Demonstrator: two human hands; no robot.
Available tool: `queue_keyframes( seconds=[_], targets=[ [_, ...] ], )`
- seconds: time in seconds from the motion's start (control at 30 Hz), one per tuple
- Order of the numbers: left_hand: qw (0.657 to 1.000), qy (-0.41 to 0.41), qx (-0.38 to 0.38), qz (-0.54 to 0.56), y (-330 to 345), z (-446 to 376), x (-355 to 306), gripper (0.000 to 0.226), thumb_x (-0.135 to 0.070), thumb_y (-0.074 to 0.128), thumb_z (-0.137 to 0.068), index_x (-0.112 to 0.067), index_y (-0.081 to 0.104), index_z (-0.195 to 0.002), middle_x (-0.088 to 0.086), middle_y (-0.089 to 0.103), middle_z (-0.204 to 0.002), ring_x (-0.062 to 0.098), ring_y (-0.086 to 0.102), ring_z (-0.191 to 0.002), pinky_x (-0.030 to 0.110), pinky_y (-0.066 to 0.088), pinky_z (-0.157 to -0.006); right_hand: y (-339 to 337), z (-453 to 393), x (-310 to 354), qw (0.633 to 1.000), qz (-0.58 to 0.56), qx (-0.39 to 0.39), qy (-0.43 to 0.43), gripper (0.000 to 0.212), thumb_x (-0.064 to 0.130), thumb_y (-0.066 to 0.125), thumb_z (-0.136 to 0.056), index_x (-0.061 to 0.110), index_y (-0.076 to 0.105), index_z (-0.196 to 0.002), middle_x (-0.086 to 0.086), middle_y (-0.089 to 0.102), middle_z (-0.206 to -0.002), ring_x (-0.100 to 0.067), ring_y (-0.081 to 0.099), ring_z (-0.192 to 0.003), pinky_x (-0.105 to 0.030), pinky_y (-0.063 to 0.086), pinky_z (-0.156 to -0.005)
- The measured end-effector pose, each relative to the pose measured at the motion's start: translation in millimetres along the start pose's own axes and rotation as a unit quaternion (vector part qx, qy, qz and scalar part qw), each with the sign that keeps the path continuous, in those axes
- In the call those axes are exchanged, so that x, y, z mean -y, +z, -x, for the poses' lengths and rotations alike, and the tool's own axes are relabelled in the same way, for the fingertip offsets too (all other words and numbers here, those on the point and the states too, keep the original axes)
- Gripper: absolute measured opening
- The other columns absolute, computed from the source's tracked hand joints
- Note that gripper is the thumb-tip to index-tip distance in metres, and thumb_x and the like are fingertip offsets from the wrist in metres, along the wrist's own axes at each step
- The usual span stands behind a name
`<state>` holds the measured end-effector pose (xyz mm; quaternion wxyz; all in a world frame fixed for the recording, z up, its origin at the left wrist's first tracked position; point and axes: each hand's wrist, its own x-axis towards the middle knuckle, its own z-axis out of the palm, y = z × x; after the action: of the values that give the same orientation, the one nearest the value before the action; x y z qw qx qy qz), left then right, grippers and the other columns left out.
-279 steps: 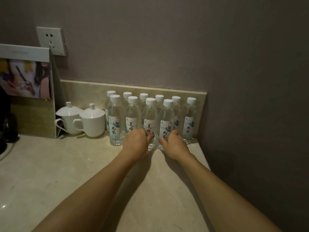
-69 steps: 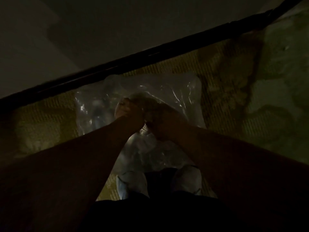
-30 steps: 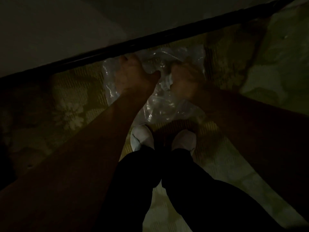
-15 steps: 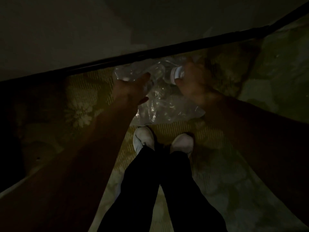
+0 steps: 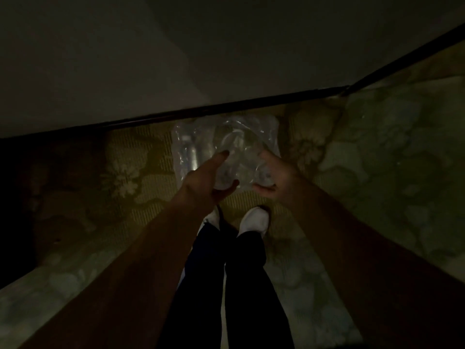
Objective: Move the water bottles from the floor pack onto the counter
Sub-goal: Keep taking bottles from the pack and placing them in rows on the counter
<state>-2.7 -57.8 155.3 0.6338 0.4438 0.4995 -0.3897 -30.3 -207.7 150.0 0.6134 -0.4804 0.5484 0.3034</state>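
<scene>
The view is very dark. A torn clear plastic floor pack (image 5: 264, 132) lies on the carpet against the black baseboard. One water bottle (image 5: 190, 152) shows dimly inside its left part. My left hand (image 5: 205, 181) is above the pack's near edge and grips a clear water bottle (image 5: 223, 176) between thumb and fingers. My right hand (image 5: 276, 176) holds a second water bottle (image 5: 264, 178) with a pale end. The counter is out of view.
A patterned carpet (image 5: 377, 159) covers the floor. A pale wall (image 5: 176, 59) with a dark baseboard (image 5: 226, 108) runs behind the pack and turns a corner at the upper right. My white shoes (image 5: 254, 219) and dark trouser legs stand just in front of the pack.
Both hands have pulled back from the pack's far side toward me, each with a bottle. The camera has risen, so the pack looks smaller and farther away.
</scene>
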Motion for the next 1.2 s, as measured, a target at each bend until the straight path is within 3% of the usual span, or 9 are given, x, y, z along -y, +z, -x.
queue_keyframes(
  seconds=[0.13, 0.33, 0.43, 0.6, 0.7, 0.8, 0.97, 1.1, 1.2],
  targets=[
    [0.994, -0.017, 0.075, -0.077, -0.7, 36.3, 4.5, 0.020, -0.028, 0.069, -0.088, -0.013, 0.063, -0.100, 0.007, 0.066, -0.100, 0.020, 0.066, -0.090, 0.036, 0.057, -0.086, -7.7, 49.3, -5.6, 0.997, -0.053, 0.052, 0.015, 0.015, 0.031, 0.056, -0.095, 0.017, 0.061, -0.093, -0.001, 0.063, -0.087, -0.014, 0.064, -0.074, -0.027, 0.058, -0.065],
    [0.989, -0.037, 0.100, -0.103, -14.2, 108.1, -15.9, 0.025, -0.015, 0.071, -0.086, -0.003, 0.069, -0.107, 0.015, 0.072, -0.106, 0.028, 0.068, -0.100, 0.042, 0.054, -0.092, -15.4, 137.0, 0.5, 0.985, -0.136, 0.096, 0.032, 0.017, 0.024, 0.059, -0.093, 0.019, 0.060, -0.110, -0.001, 0.063, -0.097, -0.005, 0.069, -0.073, -0.021, 0.057, -0.067],
    [0.978, -0.011, 0.119, -0.171, -18.1, 158.7, -29.3, 0.014, -0.012, 0.072, -0.083, -0.003, 0.073, -0.094, 0.010, 0.075, -0.086, 0.019, 0.071, -0.073, 0.030, 0.059, -0.069, -19.2, 184.4, 7.3, 0.972, -0.192, 0.122, 0.062, 0.021, 0.003, 0.059, -0.092, 0.022, 0.057, -0.101, -0.004, 0.059, -0.105, -0.004, 0.065, -0.090, -0.017, 0.057, -0.071],
    [0.951, 0.058, 0.143, -0.268, -4.0, 241.5, -50.0, 0.056, -0.023, 0.077, -0.060, 0.007, 0.070, -0.107, 0.026, 0.071, -0.108, 0.032, 0.069, -0.090, 0.040, 0.056, -0.082, -5.4, 263.8, 34.9, 0.992, -0.077, 0.104, 0.008, 0.008, 0.017, 0.059, -0.090, 0.012, 0.064, -0.086, -0.007, 0.064, -0.093, -0.020, 0.062, -0.089, -0.035, 0.054, -0.081],
    [0.944, 0.096, 0.151, -0.279, 1.9, 283.5, -60.5, 0.048, -0.020, 0.073, -0.065, 0.004, 0.070, -0.106, 0.022, 0.073, -0.104, 0.033, 0.070, -0.091, 0.039, 0.056, -0.082, -1.1, 302.6, 55.0, 0.995, -0.020, 0.076, -0.062, 0.014, 0.018, 0.062, -0.087, 0.010, 0.065, -0.099, -0.008, 0.067, -0.099, -0.019, 0.063, -0.092, -0.033, 0.054, -0.079],
    [0.928, 0.147, 0.181, -0.290, 4.2, 321.6, -63.5, 0.012, -0.011, 0.062, -0.087, -0.004, 0.068, -0.093, 0.015, 0.071, -0.093, 0.026, 0.067, -0.084, 0.040, 0.053, -0.084, -3.3, 335.1, 62.6, 0.989, 0.026, 0.035, -0.140, 0.046, 0.021, 0.071, -0.080, 0.011, 0.050, -0.120, -0.008, 0.065, -0.112, -0.020, 0.067, -0.093, -0.029, 0.057, -0.065],
    [0.907, 0.248, 0.201, -0.274, 0.1, 363.5, -66.7, 0.016, -0.012, 0.068, -0.084, -0.004, 0.070, -0.097, 0.009, 0.073, -0.085, 0.020, 0.069, -0.078, 0.032, 0.055, -0.071, 4.0, 381.1, 58.8, 0.959, 0.129, -0.025, -0.250, 0.086, 0.053, 0.074, -0.050, 0.022, 0.049, -0.126, -0.002, 0.069, -0.108, -0.018, 0.070, -0.092, -0.034, 0.059, -0.073],
    [0.882, 0.313, 0.212, -0.281, -1.3, 392.9, -80.8, 0.065, -0.034, 0.076, -0.062, 0.001, 0.061, -0.114, 0.011, 0.071, -0.091, 0.025, 0.070, -0.082, 0.041, 0.057, -0.076, 14.4, 417.5, 62.2, 0.916, 0.154, -0.032, -0.368, 0.067, 0.057, 0.067, -0.065, 0.030, 0.045, -0.123, 0.003, 0.063, -0.115, -0.014, 0.065, -0.104, -0.041, 0.057, -0.089],
    [0.875, 0.336, 0.226, -0.264, -4.9, 412.0, -91.7, 0.049, -0.026, 0.072, -0.070, -0.008, 0.064, -0.115, 0.013, 0.073, -0.103, 0.030, 0.071, -0.094, 0.047, 0.057, -0.087, 24.3, 436.9, 66.1, 0.900, 0.124, -0.044, -0.416, 0.041, 0.044, 0.053, -0.093, 0.025, 0.040, -0.127, 0.009, 0.060, -0.112, -0.007, 0.063, -0.100, -0.033, 0.056, -0.086]
  ],
)
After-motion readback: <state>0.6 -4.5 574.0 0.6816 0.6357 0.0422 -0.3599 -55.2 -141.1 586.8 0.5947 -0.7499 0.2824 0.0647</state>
